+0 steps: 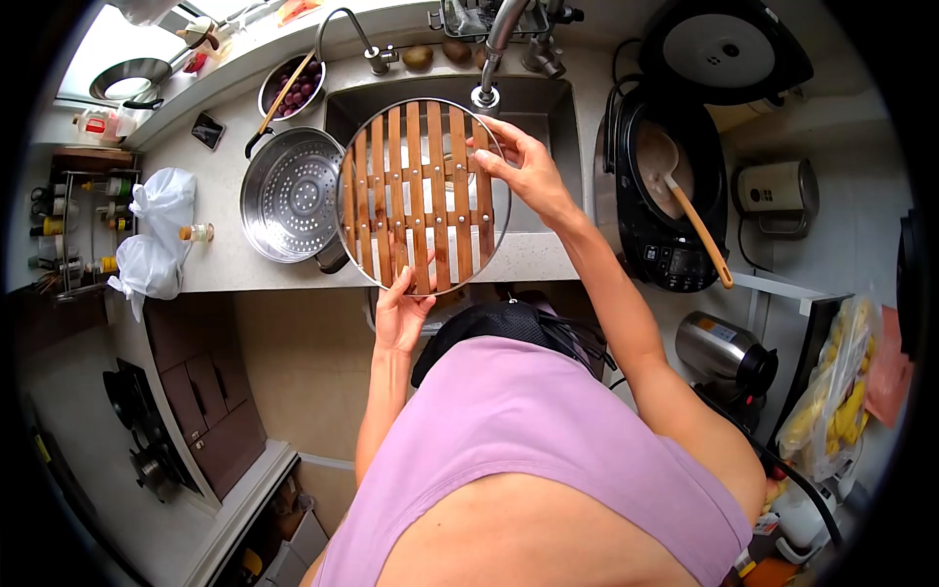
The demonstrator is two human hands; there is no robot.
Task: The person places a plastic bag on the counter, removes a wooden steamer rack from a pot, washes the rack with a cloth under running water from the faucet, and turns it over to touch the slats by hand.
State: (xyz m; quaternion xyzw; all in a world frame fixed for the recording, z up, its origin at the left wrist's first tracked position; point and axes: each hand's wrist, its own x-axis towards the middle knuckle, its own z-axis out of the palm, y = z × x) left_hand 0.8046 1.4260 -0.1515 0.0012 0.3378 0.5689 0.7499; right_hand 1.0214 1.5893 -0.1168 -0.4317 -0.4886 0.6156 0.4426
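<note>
Both hands hold a round wooden slatted rack point(417, 196) with a thin metal rim, tilted up over the front of the sink. My left hand point(399, 311) grips its bottom edge, fingers partly hidden behind the slats. At the upper right, my right hand point(528, 164) pinches the rim, its thumb on the front face. Just left of the rack, a perforated metal steamer pot point(293, 191) stands on the counter, partly overlapped by it. Behind the rack lies the stainless steel sink point(553, 127), with a tap point(486, 96) at its back edge.
A bowl of dark round fruit point(301, 88), a phone point(207, 130), white plastic bags point(161, 225) and a small jar point(197, 233) are on the left. To the right, an open rice cooker point(675, 249) holds a ladle point(699, 225). A kettle point(719, 344) stands lower right.
</note>
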